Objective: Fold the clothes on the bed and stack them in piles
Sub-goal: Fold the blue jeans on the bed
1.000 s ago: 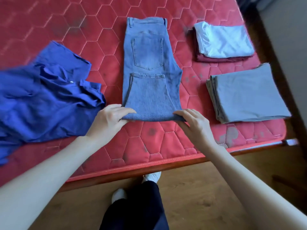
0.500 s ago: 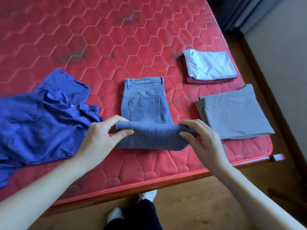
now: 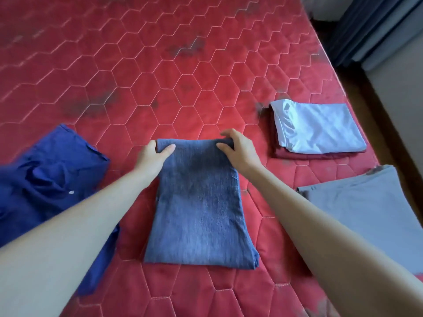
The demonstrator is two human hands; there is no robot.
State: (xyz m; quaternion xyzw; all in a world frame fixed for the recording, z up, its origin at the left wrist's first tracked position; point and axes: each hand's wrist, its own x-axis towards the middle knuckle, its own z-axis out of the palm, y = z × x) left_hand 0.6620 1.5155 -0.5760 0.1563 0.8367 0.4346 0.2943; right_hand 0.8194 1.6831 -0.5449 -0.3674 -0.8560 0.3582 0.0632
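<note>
Jeans (image 3: pixel 196 207) folded on bed (image 3: pixel 160 76): heavy, stiff denim, non-slip. Left hand (image 3: pixel 153 156) & right hand (image 3: pixel 238 152) fingers pinch far fold corners; best hold pts.

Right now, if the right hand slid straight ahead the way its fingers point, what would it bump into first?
Nothing soon, it seems. The right hand grips the far edge of the folded jeans, fingers pointing up the bed and slightly left. Ahead lies only bare red mattress. The light blue folded top sits off to its right.
</note>
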